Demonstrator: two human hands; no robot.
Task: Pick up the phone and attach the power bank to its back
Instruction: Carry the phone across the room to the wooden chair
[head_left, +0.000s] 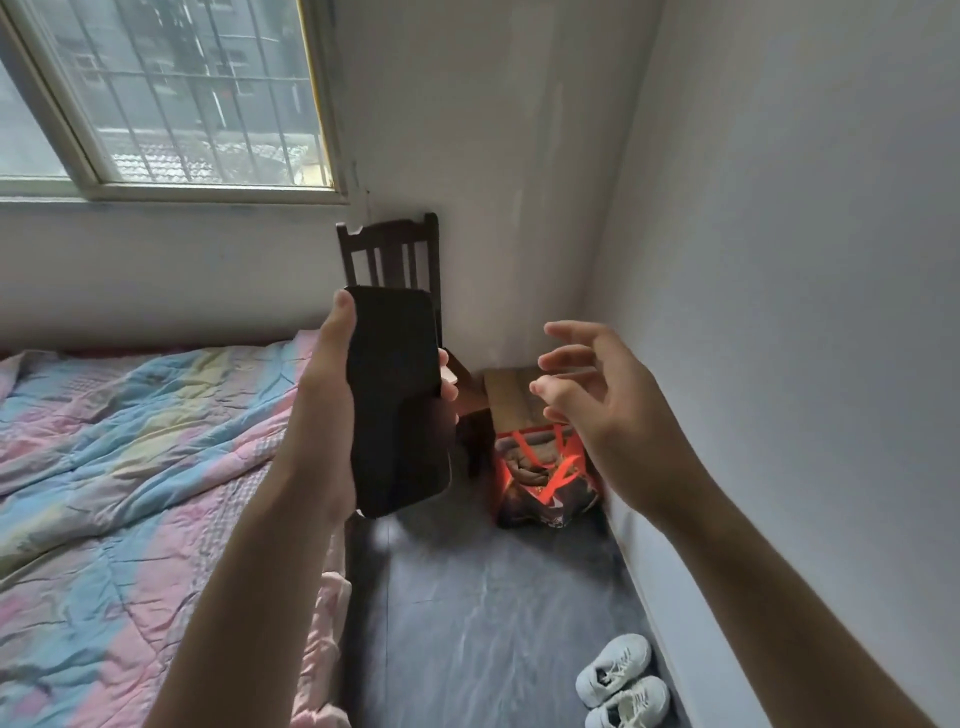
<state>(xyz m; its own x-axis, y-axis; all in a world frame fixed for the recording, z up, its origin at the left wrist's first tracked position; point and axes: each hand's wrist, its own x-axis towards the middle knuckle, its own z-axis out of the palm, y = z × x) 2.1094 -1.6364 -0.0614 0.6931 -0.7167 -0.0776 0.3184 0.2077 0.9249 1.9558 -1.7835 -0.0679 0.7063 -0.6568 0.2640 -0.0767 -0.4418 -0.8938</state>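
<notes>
While the left hand (332, 395) grips the phone (397, 400) upright at centre frame, dark floor (467, 597) lies open below it — hemmed by the bed (130, 467) along the left edge and the wall (805, 312) on the right. No writing can be read anywhere. Its dark screen faces the camera, blank; a pale sliver — whether the power bank, I cannot tell — shows at its right edge. Apart to the right, the right hand (597, 395) hovers empty, fingers spread and curled.
</notes>
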